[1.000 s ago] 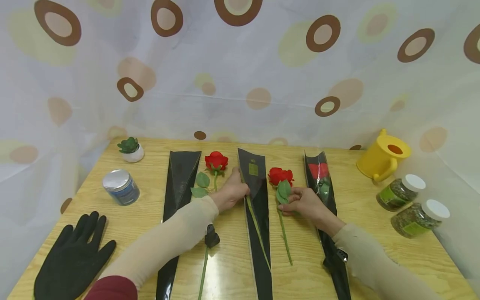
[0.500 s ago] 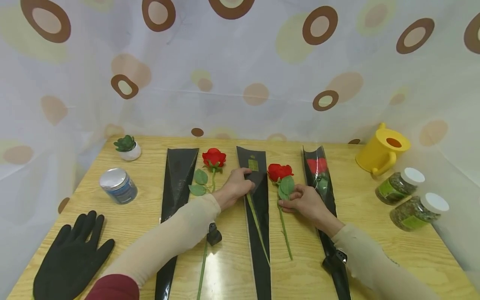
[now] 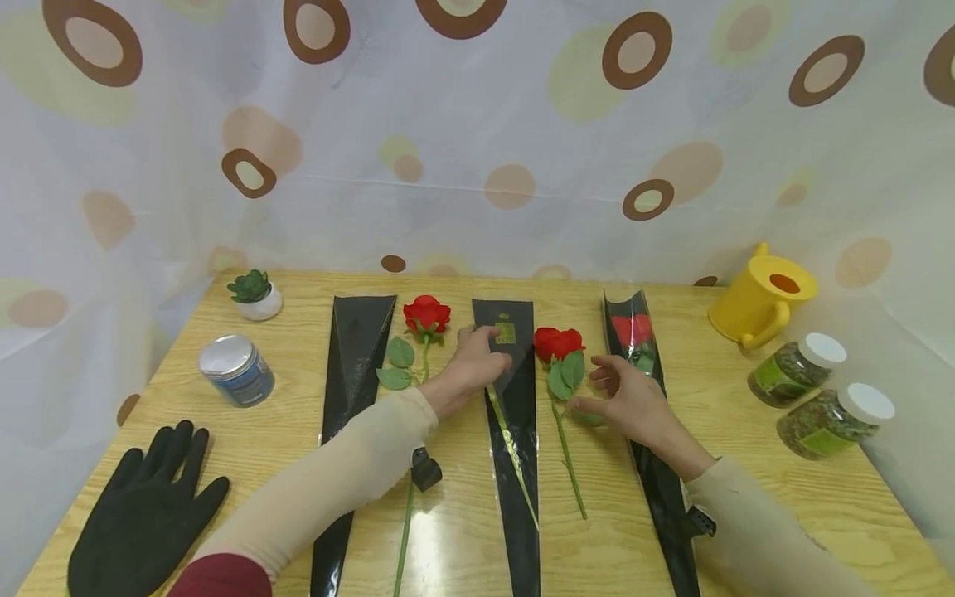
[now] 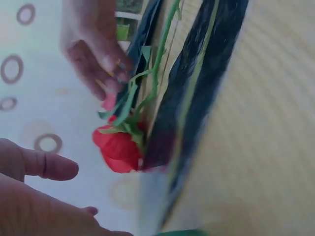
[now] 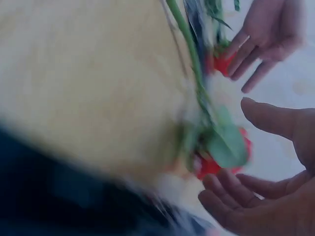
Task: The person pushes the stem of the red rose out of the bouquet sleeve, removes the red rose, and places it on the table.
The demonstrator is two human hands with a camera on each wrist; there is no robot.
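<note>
In the head view my left hand [image 3: 472, 365] hovers over the upper part of the middle black flower sleeve [image 3: 516, 456], thumb and fingers apart and holding nothing. A yellowish strip runs along that sleeve. Just right of it lies a red artificial rose [image 3: 558, 343] with green leaves and a stem. My right hand [image 3: 630, 400] is beside this rose's leaves, its fingers spread and nothing gripped. In the right wrist view a gap shows between the thumb and fingers of my right hand [image 5: 275, 162], with the rose [image 5: 211, 164] just beyond them.
Another red rose [image 3: 427, 313] lies left of the middle sleeve, beside a further black sleeve [image 3: 358, 348]. A sleeve with a rose inside [image 3: 632, 328] lies under my right forearm. Around them are a black glove [image 3: 142, 514], a tin [image 3: 237, 371], a potted succulent [image 3: 257, 298], a watering can [image 3: 761, 298] and two jars [image 3: 836, 421].
My right hand has let go of the rose's stem and leaves and moved slightly right. My left hand has lifted off the middle sleeve, its fingers loosened. The sleeve's top edge lies flatter.
</note>
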